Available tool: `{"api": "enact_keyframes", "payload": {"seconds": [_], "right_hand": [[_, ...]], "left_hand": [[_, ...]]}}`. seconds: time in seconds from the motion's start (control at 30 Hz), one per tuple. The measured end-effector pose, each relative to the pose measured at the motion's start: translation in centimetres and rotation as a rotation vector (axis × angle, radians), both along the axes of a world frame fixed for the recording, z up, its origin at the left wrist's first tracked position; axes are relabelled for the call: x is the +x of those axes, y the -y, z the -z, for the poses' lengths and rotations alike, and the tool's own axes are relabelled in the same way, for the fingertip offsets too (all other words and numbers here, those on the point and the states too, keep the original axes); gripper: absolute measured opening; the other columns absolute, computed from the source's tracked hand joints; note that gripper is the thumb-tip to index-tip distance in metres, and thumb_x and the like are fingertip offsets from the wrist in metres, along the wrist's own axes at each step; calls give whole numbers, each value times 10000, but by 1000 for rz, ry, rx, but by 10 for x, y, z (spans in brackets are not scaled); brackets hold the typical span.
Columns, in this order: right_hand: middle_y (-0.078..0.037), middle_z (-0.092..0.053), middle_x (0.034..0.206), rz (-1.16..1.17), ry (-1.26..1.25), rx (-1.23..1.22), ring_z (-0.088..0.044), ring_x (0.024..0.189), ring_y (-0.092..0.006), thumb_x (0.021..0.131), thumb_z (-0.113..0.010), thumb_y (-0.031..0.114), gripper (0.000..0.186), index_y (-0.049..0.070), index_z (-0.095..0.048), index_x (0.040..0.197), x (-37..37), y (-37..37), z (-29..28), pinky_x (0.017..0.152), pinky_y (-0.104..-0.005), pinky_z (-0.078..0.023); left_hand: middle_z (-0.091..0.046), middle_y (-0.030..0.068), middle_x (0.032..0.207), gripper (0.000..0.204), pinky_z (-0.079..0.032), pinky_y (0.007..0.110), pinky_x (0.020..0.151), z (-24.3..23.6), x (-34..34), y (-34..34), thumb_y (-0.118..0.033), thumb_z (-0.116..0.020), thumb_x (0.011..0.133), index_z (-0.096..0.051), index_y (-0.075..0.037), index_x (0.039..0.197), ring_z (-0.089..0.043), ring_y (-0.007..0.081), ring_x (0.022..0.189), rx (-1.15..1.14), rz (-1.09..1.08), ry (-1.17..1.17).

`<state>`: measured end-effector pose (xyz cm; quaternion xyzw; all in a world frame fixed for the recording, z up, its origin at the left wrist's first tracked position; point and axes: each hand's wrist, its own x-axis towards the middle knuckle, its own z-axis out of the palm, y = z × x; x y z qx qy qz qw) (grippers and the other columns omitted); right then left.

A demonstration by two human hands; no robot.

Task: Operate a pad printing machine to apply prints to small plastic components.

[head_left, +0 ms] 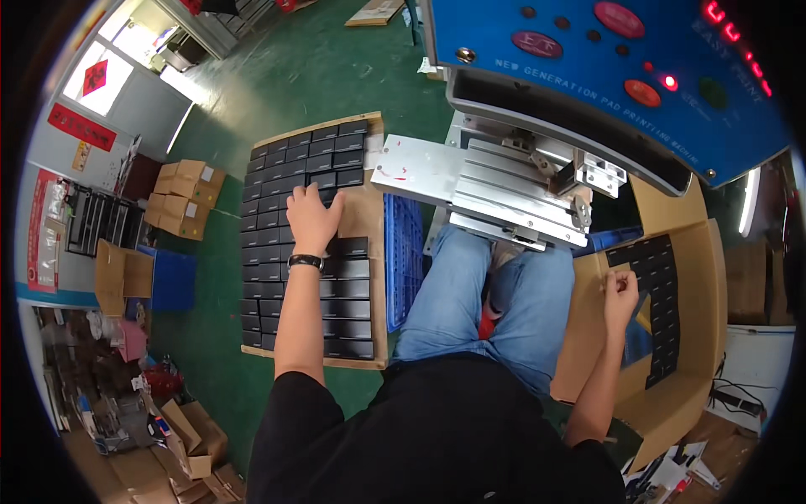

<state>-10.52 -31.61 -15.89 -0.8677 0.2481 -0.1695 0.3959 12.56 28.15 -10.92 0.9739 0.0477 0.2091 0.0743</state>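
Note:
My left hand [311, 220] reaches over a board of black boxes [306, 155] standing in rows on my left. Its fingers and thumb are bent around one small black box [327, 194], beside a bare patch of the cardboard [359, 212]. On the right, my right hand [621, 296] is closed at the inner side of an open carton [699, 277]. Thumb and fingers are pinched together there; a small tan piece shows at the fingertips, too small to make out. Inside the carton lie rows of black boxes [663, 294].
A blue-fronted pad printing machine [588, 67] with a metal slide plate [420, 170] stands ahead of me, above my knees. A blue plastic crate [405, 260] sits between the board and my legs. Cartons [183, 197] are stacked at the left.

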Motion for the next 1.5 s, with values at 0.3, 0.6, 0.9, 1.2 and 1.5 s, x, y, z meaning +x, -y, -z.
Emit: {"api": "enact_keyframes", "payload": {"seconds": [0.3, 0.6, 0.9, 1.2, 1.5], "right_hand": [[-8, -611, 838, 36, 170, -29, -489, 695, -94, 963, -704, 50, 49, 49, -655, 960, 18, -46, -64, 644, -245, -436], [-38, -663, 1013, -378, 459, 284, -571, 817, -110, 867, -812, 69, 339, 29, -712, 1189, 114, -82, -151, 729, -249, -472], [-104, -640, 1167, -594, 156, 395, -620, 1029, -198, 834, -856, 105, 482, 25, -696, 1282, 168, -97, -169, 858, -307, -519], [-88, -652, 1130, -156, 569, 197, -631, 1004, -191, 820, -862, 58, 508, 36, -678, 1293, 54, -70, -151, 931, -327, -538], [-45, -594, 976, 456, 435, 239, -535, 796, -131, 915, -737, 44, 264, 64, -553, 1102, -98, 19, -31, 742, -263, -470]], "left_hand": [[-658, 217, 1157, 603, -495, 521, 926, 27, 31, 30, -622, -656, 921, -726, -44, 1077, -607, 408, 1089, 296, -64, -98], [-738, 204, 990, 431, -570, 435, 812, -6, 27, 12, -402, -776, 905, -693, -33, 1111, -714, 358, 918, -11, -24, -161], [-644, 127, 1143, 323, -538, 312, 776, -90, -32, 151, -178, -752, 974, -602, -23, 1215, -633, 199, 881, -846, 496, 20], [-602, 98, 925, 202, -486, 336, 664, -110, -16, 327, -224, -575, 1094, -521, -38, 1039, -552, 195, 738, -512, 966, -321], [-622, 86, 818, 294, -465, 372, 639, -101, -10, 341, -323, -582, 1078, -565, -38, 1007, -582, 222, 695, -732, 1050, -469]]}}
